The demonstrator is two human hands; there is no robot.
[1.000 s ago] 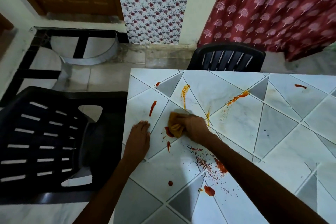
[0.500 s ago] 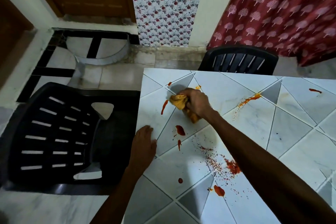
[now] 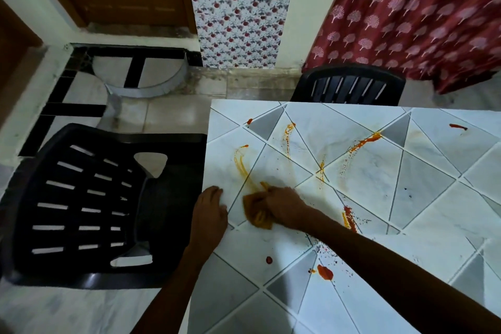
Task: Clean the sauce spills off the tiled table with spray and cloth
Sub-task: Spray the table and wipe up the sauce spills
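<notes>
Mustard-yellow cloth (image 3: 257, 211), bunched into a wad, sits under my right hand (image 3: 284, 209) near the left edge of the worktop (image 3: 433, 211). My fingers are curled tight over it and press it flat against the tiles. The wad's long axis runs from a small tip pointing up and away from me down to a wider end nearer me, roughly along the worktop's left edge.

My left hand (image 3: 210, 211) lies palm down just beside the cloth, fingers spread loosely, holding nothing, its heel at the very edge of the worktop.

An orange smear (image 3: 242, 168) curves from the cloth's far tip up toward the far-left corner, ending in a small red dash. Another thin smear (image 3: 288, 135) streaks a tile farther back, and a red-orange streak (image 3: 364, 142) slants up to the right past the middle. A red dash (image 3: 458, 126) lies far right, well apart from the rest. A red streak (image 3: 348, 218) shows just past my right forearm, and nearer me lie a red blob (image 3: 324, 272) with speckles around it and a small red drop (image 3: 269, 260).

A black plastic chair (image 3: 89, 203) stands against the worktop's left side; a second chair (image 3: 349, 87) stands at the far side.
</notes>
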